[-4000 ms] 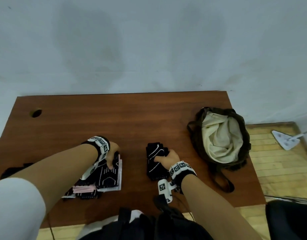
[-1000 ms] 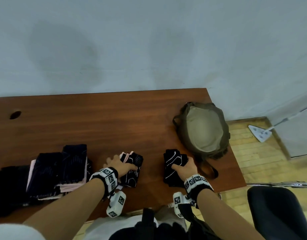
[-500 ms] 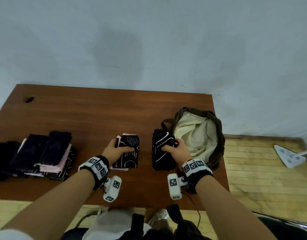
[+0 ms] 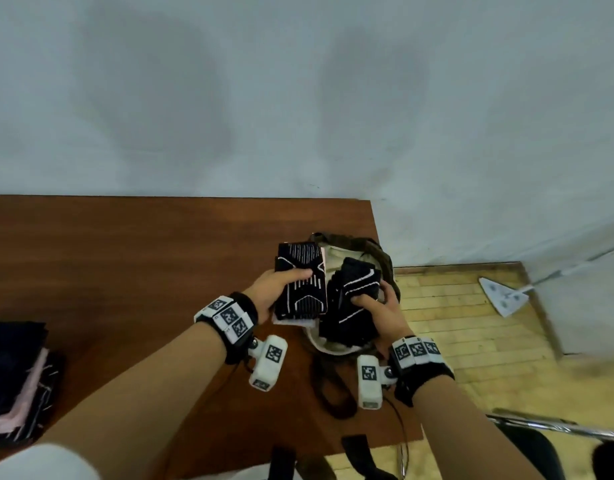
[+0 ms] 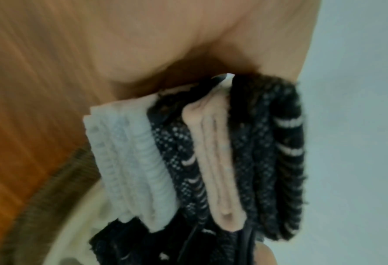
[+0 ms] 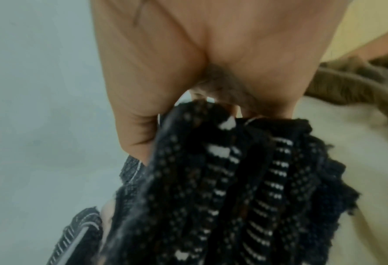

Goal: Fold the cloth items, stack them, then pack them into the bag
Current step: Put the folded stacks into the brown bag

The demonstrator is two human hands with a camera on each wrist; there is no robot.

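Note:
My left hand [image 4: 281, 285] grips a folded stack of black, pink and white cloths [image 4: 300, 282] and holds it over the left rim of the olive bag [image 4: 381, 252]. In the left wrist view the stack's folded edges [image 5: 211, 161] show under my palm. Just to the right, my right hand [image 4: 374, 306] grips a second folded black stack with white lines [image 4: 354, 299], tilted down into the bag's cream lining [image 4: 333, 258]. Seen from the right wrist, this stack [image 6: 233, 188] hangs from my fingers above the lining [image 6: 347, 143].
The bag sits at the right end of the brown table [image 4: 125, 265]. Another pile of folded dark and pink cloths [image 4: 18, 382] lies at the table's left front. The bag strap [image 4: 329, 393] trails toward me. A white mop head [image 4: 502, 296] rests on the wooden floor to the right.
Both hands have lifted their stacks off the table and carried them right, over the bag. The right stack now tips down into the opening.

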